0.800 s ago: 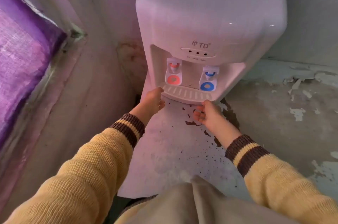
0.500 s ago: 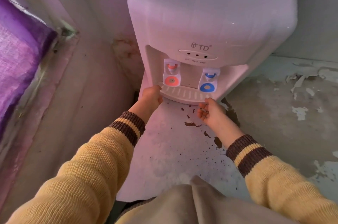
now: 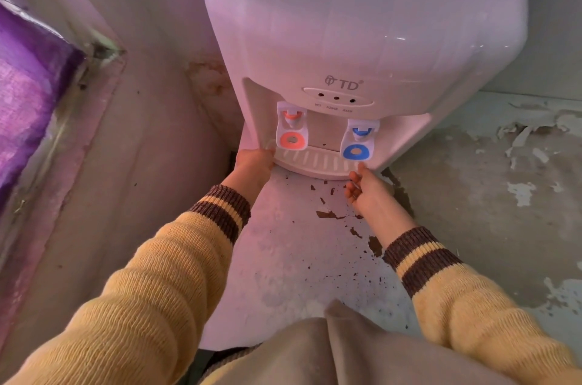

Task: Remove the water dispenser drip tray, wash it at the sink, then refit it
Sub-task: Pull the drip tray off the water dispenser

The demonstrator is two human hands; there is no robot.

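Observation:
A white water dispenser (image 3: 362, 25) stands on a white stand with chipped paint. Its slotted white drip tray (image 3: 315, 162) sits in the recess under a red tap (image 3: 291, 131) and a blue tap (image 3: 359, 140). My left hand (image 3: 252, 164) is curled around the tray's left end. My right hand (image 3: 367, 188) has its fingers under the tray's right front edge, with the thumb up against the rim below the blue tap. Both sleeves are yellow knit with brown stripes.
The white stand's top (image 3: 299, 258) stretches toward me. A wall and a window frame with purple material (image 3: 28, 92) are on the left. A grey surface with peeling paint (image 3: 504, 195) lies to the right. Beige cloth (image 3: 346, 350) fills the bottom of the view.
Both hands have moved forward from just short of the tray to its two ends and closed on it. The camera has come closer to the dispenser.

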